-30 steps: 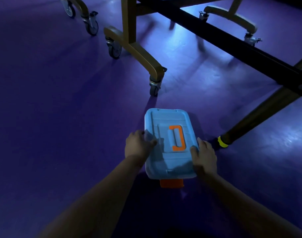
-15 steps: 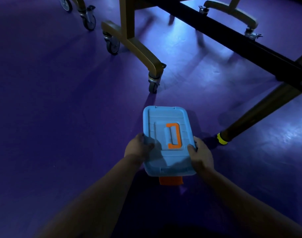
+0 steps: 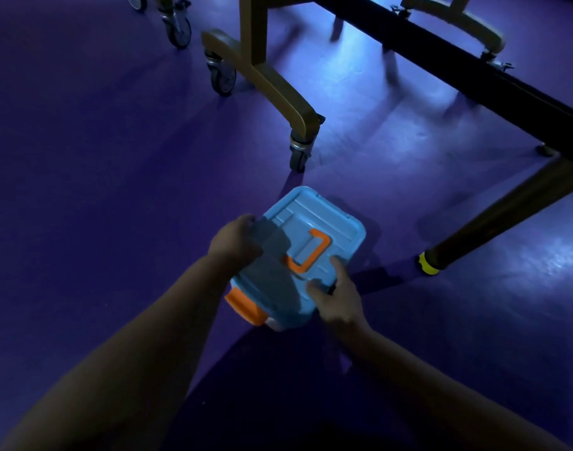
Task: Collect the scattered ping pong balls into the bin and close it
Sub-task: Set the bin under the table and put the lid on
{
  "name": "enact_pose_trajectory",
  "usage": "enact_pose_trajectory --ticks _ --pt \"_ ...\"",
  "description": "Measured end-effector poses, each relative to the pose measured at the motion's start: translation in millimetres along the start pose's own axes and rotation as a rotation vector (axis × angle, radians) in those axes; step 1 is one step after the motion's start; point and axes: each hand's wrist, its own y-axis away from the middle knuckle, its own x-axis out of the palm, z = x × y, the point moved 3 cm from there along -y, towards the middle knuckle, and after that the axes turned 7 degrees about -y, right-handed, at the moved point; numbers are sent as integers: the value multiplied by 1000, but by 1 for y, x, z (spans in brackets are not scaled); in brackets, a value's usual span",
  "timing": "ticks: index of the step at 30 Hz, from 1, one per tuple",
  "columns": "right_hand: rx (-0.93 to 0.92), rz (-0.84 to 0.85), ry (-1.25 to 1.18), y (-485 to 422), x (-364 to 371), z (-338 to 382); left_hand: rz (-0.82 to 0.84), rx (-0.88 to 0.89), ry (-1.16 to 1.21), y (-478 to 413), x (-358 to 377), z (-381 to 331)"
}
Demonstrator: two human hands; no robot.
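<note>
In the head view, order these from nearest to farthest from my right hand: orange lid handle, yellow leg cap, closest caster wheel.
From the right hand:
1. Orange lid handle, just ahead on the bin.
2. Yellow leg cap, on the right.
3. Closest caster wheel, farther ahead.

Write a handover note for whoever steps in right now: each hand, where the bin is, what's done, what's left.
Left hand: grips the left edge of the lid.
Right hand: grips its near right corner, thumb on top.
Bin: on the purple floor, lid on.
Done: no loose balls in view.
Left: confirm the orange latch is snapped; I cannot tell.
</note>
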Motion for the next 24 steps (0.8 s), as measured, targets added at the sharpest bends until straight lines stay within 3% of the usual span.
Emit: enact_pose_trajectory --ticks 4,7,10,13,17,21,24 --pt "14 199 -42 21 33 1 5 6 -151 -9 -17 18" --pt "-26 322 22 34 48 1 13 6 -137 -15 -18 36" --pt "-76 356 79 34 45 4 20 19 -87 -16 -15 46" --pt "-89 382 202 28 38 8 -88 18 -197 -9 -19 45" --pt "-182 204 528 -2 13 20 -331 -17 -258 26 -17 48" --pt "-345 -107 421 -42 -15 29 -444 -266 -78 63 2 58" --pt "-300 -128 491 -78 -22 18 -412 -426 64 82 18 66"
